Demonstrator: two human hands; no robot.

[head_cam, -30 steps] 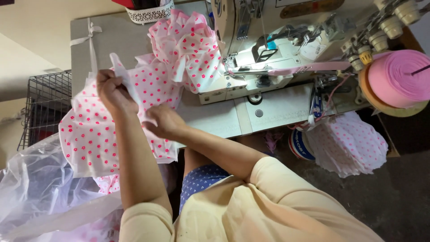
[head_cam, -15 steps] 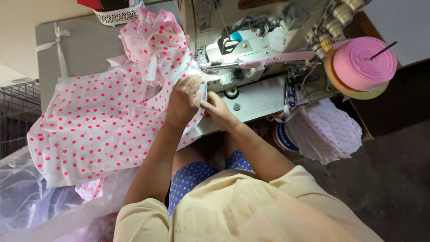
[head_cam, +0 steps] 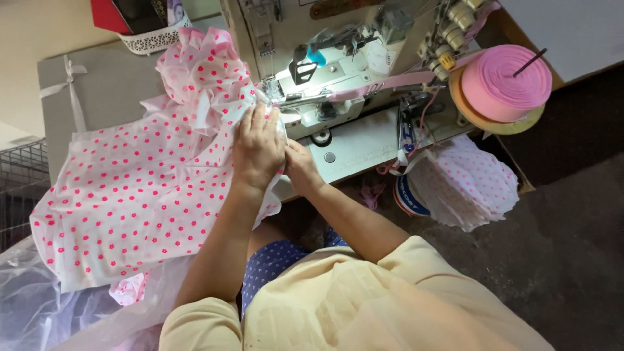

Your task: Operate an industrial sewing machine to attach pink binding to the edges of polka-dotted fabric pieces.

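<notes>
A white cloth with pink flower dots (head_cam: 136, 195) lies spread over the grey sewing table (head_cam: 97, 97), bunched up near the sewing machine (head_cam: 325, 58). My left hand (head_cam: 259, 146) presses flat on the cloth's edge just in front of the machine's needle area. My right hand (head_cam: 300, 166) sits beside it, partly tucked under the left, pinching the same edge. A pink tape (head_cam: 383, 84) runs out of the machine toward a large pink spool (head_cam: 504, 81) on the right.
A stack of cut dotted pieces (head_cam: 465, 182) hangs at the table's right side. Clear plastic sheeting (head_cam: 39, 305) lies at lower left. A wire cage (head_cam: 19, 188) stands at the left. A red box and a lace-edged basket (head_cam: 149, 39) sit behind.
Both hands have brought the cloth from the left to the machine and now hold its edge at the needle. The cloth lies more spread out.
</notes>
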